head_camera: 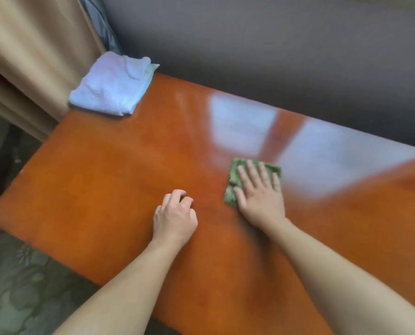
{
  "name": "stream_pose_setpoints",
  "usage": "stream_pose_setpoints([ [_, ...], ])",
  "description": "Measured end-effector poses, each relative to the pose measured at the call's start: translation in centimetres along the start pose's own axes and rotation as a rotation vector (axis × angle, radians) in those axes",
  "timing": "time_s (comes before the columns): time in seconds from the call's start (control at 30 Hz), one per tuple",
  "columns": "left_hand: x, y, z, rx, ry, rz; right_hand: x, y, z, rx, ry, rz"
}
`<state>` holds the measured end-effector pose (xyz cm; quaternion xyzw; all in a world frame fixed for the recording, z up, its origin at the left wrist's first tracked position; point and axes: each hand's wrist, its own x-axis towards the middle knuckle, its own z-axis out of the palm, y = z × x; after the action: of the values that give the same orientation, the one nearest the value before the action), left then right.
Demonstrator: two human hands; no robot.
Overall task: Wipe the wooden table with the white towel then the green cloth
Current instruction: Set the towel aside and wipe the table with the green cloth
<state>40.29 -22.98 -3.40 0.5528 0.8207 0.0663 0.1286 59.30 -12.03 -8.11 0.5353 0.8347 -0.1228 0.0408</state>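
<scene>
I judge we're on the cloth step: right hand (pixel 259 192) flat, fingers straight on green cloth (pixel 233 180), left hand (pixel 175 216) loosely curled, holding nothing, white towel (pixel 112 85) well beyond the fingertips; next, sweep the table (pixel 105 177).

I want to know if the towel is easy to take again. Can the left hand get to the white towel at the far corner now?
Probably yes. The left hand holds nothing, and only bare table lies between it and the towel, though it would need a long stretch forward.
</scene>
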Motion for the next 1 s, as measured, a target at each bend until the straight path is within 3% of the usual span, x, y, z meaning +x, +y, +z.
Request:
stream_pose_setpoints([
  [0.17,-2.8,-4.2,0.3,-0.021,0.006,0.077,5.0,-3.2,-1.5,0.102,-0.048,0.243],
  [0.37,-2.0,-8.0,-0.9,-0.047,0.016,0.031,-4.3,-16.4,3.1,0.059,-0.001,-0.187],
  [0.5,-2.1,-12.0,-1.9,0.065,-0.134,-0.042,-4.3,-15.6,3.8,0.007,0.007,-0.304],
  [0.67,-3.5,-12.0,-0.8,0.112,-0.191,-0.061,3.4,-12.6,1.8,-0.016,0.033,-0.024],
  [0.8,-3.5,-12.5,-0.3,0.144,-0.185,-0.063,5.5,-14.5,1.3,0.038,0.004,0.124],
  [1.0,-3.6,-13.8,-0.9,0.082,-0.199,0.004,0.9,-19.3,3.3,-0.026,0.028,-0.230],
])
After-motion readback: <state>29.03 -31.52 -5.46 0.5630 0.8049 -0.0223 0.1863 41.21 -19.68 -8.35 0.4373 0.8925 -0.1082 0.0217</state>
